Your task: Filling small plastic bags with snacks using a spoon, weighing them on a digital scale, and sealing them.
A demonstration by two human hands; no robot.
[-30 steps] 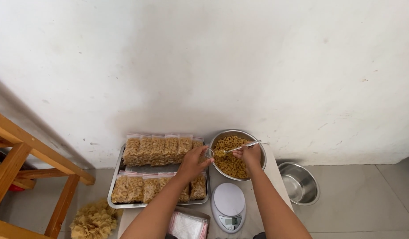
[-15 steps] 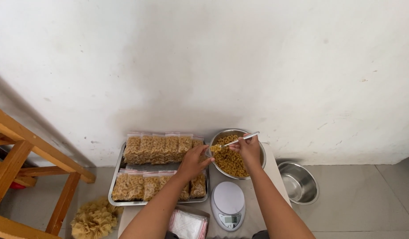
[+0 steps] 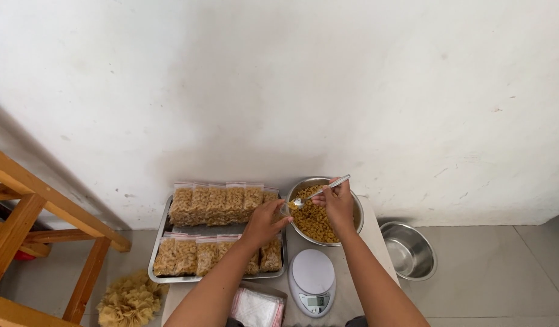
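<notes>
the right hand (image 3: pixel 338 203) is closed around the handle of a thin silver metal spoon (image 3: pixel 318 192), and the spoon head, loaded with some pasta, points toward the left hand. the left hand (image 3: pixel 266 221) is curled, with the fingers closed on something small and clear at the rim of the bowl; it looks like a small plastic bag, but i cannot tell this for sure. both hands meet over the left edge of a round steel bowl filled with yellow-brown short pasta (image 3: pixel 323 223), which stands on the light tabletop (image 3: pixel 376 239) directly under the right hand.

to the left of the left hand lies a flat rectangular metal tray (image 3: pixel 157 257). it carries two rows of small clear bags filled with the same pasta (image 3: pixel 216 203), the bags standing close together. just in front of the hands, nearer to the person, sits a small white round kitchen scale (image 3: pixel 313 281). beside it, under the left forearm, is a stack of empty clear bags with red edges (image 3: pixel 256 307).

to the right of the right arm, lower on the grey tiled floor, stands an empty round steel bowl (image 3: pixel 409 250). far to the left is a wooden frame (image 3: pixel 31 218), and near it a pale frilly bundle (image 3: pixel 129 298) on the floor.
</notes>
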